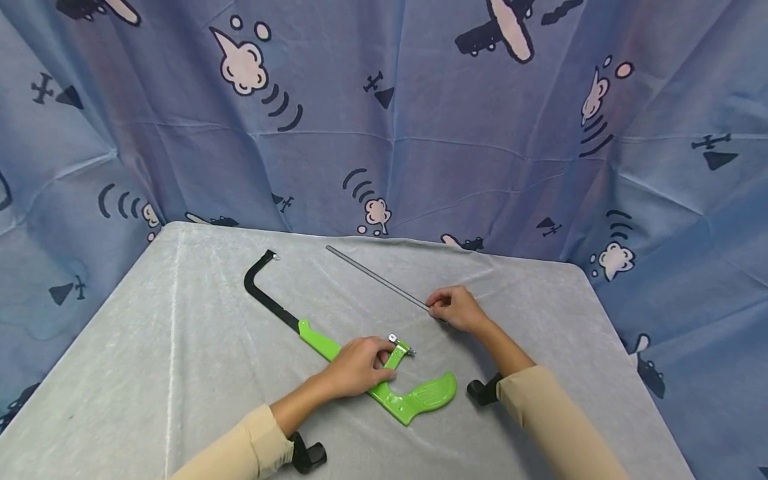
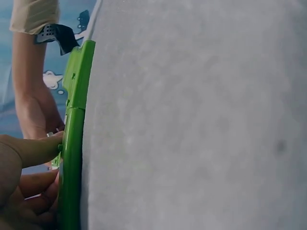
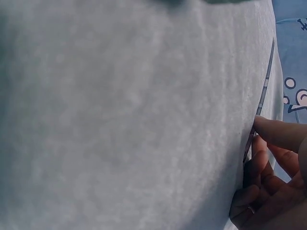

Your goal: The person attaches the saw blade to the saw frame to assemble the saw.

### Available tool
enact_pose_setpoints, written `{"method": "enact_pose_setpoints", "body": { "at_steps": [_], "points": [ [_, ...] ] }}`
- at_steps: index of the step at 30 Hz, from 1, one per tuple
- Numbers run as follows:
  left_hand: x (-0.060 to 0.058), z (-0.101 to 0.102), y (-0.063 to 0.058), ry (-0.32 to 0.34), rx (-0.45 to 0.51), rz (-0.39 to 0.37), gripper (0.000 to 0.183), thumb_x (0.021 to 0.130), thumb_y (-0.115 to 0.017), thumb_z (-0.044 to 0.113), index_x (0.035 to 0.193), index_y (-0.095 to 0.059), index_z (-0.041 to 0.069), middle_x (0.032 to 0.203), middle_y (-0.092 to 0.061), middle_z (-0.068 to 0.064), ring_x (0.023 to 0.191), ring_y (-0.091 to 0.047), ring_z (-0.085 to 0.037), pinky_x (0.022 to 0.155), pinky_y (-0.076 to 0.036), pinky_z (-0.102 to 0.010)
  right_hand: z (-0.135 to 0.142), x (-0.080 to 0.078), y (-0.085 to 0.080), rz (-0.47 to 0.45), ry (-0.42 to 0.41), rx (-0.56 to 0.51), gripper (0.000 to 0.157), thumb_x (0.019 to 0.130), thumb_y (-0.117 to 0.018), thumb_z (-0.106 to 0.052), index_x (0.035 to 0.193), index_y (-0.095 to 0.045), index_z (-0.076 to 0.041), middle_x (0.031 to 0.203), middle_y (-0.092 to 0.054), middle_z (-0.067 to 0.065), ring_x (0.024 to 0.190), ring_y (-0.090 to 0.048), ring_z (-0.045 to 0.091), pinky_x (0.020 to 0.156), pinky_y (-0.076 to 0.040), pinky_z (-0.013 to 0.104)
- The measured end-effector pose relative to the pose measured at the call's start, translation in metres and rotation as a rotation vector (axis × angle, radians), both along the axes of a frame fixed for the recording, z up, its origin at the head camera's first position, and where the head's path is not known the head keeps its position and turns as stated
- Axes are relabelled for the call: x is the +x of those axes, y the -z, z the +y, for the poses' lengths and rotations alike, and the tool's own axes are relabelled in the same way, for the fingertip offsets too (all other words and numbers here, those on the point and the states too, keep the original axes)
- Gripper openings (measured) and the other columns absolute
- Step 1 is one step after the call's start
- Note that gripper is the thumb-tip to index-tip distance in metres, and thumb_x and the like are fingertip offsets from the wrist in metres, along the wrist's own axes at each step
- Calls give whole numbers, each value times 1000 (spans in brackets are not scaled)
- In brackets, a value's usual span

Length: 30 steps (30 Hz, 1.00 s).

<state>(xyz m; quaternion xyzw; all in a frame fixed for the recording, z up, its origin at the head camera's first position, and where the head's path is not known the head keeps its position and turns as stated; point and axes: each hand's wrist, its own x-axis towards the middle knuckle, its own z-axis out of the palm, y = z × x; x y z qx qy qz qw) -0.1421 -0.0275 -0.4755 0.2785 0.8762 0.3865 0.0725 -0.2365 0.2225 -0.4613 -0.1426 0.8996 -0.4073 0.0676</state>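
On the tabletop (image 1: 210, 373), the left hand (image 1: 360, 367) grips the green hacksaw frame (image 1: 321, 343) while the right hand (image 1: 459, 309) pinches the near end of the hacksaw blade (image 1: 378, 277), which lies beyond the frame, apparently fitted at neither end.

The hacksaw frame with a moulded grip (image 1: 320, 344) is bright lime green along its handle half and matte black along its curved front bar (image 1: 264, 299), with a silver metal screw fitting (image 1: 393, 339). The thin, straight metal strip (image 1: 378, 277) is plain grey. Pale grey, faintly mottled plush cloth (image 1: 204, 360) covers the table. The blue-violet fabric backdrop (image 1: 336, 107) carries black-outlined whitish clouds, dark arcs, triangles and planes. Both long fabric sleeves (image 1: 558, 420) are plain beige.
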Motion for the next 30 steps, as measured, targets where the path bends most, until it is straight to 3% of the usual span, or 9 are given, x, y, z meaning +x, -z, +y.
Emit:
{"method": "enact_pose_setpoints", "body": {
  "at_steps": [5, 10, 25, 30],
  "points": [
    [1, 1, 0, -46, 24, -57, 35, 80, -82, 15, 110, -69, 3, 79, -60, 6, 69, -51, -2, 68, -43, -23, -3, 1, 0, -7, 17, 5, 10, 79, -70, 9, 89, -69, 8, 73, -62, 8, 66, -51, 11, 59, -41, 22],
    [2, 2, 0, -75, 19, -59, 31, 79, -83, 15, 105, -69, 7, 78, -58, 7, 67, -49, -2, 65, -41, -24, -5, 2, -1, -9, 30, 14, 9, 79, -70, 8, 88, -69, 7, 73, -61, 7, 66, -51, 11, 59, -41, 22],
    [4, 4, -2, -101, 15, -59, 27, 78, -83, 16, 101, -69, 10, 77, -59, 7, 65, -49, 0, 64, -39, -24, -5, 2, -1, 0, 16, -19, 12, 77, -69, 12, 88, -67, 10, 74, -62, 10, 68, -53, 13, 60, -42, 22],
    [4, 4, -2, -101, 16, -76, 27, 79, -83, 16, 101, -69, 11, 77, -58, 7, 66, -49, -1, 64, -39, -25, -6, 2, -1, 9, 21, 14, 11, 77, -68, 10, 88, -67, 8, 75, -62, 9, 69, -53, 13, 61, -42, 23]
  ]
}}
